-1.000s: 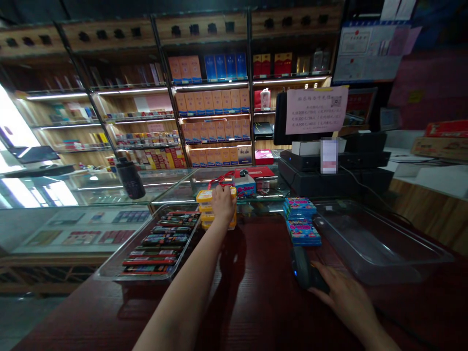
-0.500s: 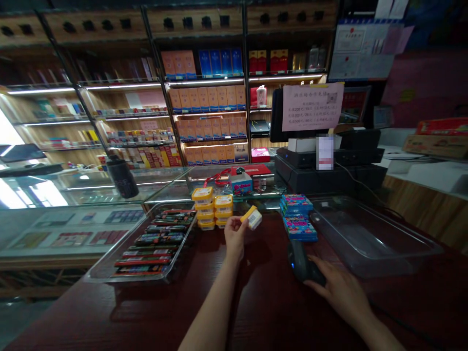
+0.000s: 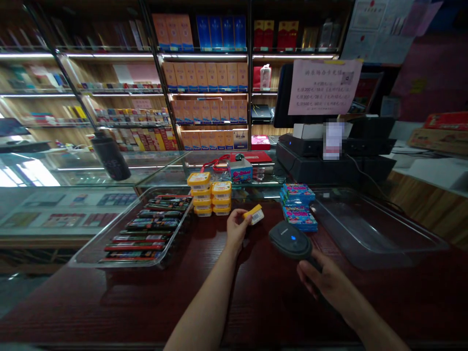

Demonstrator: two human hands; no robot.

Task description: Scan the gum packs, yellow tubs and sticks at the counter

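My left hand (image 3: 237, 229) pinches a small yellow-lidded tub (image 3: 256, 215), tipped so that its barcode faces up toward me. In my right hand (image 3: 325, 280) is a dark handheld barcode scanner (image 3: 291, 240) with a blue light on top, its fingers wrapped round the handle. The scanner's head points left, a little to the right of the tub and not touching it. Behind my left hand stand two stacks of the same yellow tubs (image 3: 202, 195). Beyond the scanner sits a pile of blue-and-pink packets (image 3: 298, 207).
A clear plastic tray (image 3: 168, 253) of long dark packets lies at left on the dark wooden counter (image 3: 120, 312). Another clear tray (image 3: 380, 258) is at right. A monitor with a paper sign (image 3: 321, 87) and a black tumbler (image 3: 110, 156) stand farther back.
My right hand has lifted the scanner off the counter and turned its head left toward the tub. My left hand still holds the tub. The view has tipped down slightly.
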